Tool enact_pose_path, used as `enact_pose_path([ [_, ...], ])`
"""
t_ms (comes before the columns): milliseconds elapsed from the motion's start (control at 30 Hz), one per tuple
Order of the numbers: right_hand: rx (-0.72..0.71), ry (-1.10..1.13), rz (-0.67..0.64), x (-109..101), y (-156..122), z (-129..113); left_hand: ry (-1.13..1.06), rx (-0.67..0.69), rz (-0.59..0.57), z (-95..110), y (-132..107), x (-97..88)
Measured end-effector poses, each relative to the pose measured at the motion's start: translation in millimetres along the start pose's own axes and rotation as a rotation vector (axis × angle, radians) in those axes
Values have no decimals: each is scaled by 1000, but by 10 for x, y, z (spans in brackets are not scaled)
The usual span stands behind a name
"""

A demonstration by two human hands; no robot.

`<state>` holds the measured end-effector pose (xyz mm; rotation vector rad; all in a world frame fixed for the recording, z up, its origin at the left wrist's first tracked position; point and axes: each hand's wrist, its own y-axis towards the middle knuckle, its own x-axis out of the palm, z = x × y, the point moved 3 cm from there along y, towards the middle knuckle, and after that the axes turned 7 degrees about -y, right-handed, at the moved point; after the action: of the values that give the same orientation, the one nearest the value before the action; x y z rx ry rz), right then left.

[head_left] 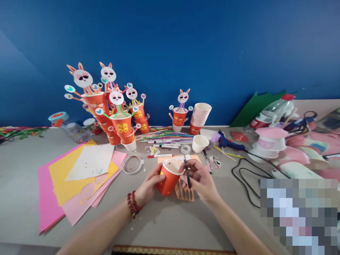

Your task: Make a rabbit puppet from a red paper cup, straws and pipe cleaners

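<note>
My left hand [150, 186] is wrapped round a red paper cup [169, 182] with gold print, tilted with its white rim up. A small dark spot shows on the cup's inner wall. At the cup's right rim, my right hand [199, 177] grips small scissors [188, 173] with dark handles, the tips pointing up. Whether the blades touch the cup I cannot tell. Beneath both hands lies an orange paper sheet [190, 195] with shapes cut out of it.
Rabbit-faced cups [120, 124] stand stacked at the back left, near layered coloured paper [50, 191]. Behind my hands are a cup stack [201, 115], a white cup [200, 143], a tape roll [132, 165] and pens [162, 156]. A corded glue gun [230, 141] lies right.
</note>
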<state>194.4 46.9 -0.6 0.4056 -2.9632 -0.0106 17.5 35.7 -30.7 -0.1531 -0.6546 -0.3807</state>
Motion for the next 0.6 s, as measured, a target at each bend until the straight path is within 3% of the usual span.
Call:
enact_pose_path([
  [267, -53, -36, 10, 38, -51, -27, 114, 88, -94, -58, -3, -37],
  [600, -57, -38, 27, 34, -40, 28, 139, 37, -104, -93, -4, -37],
])
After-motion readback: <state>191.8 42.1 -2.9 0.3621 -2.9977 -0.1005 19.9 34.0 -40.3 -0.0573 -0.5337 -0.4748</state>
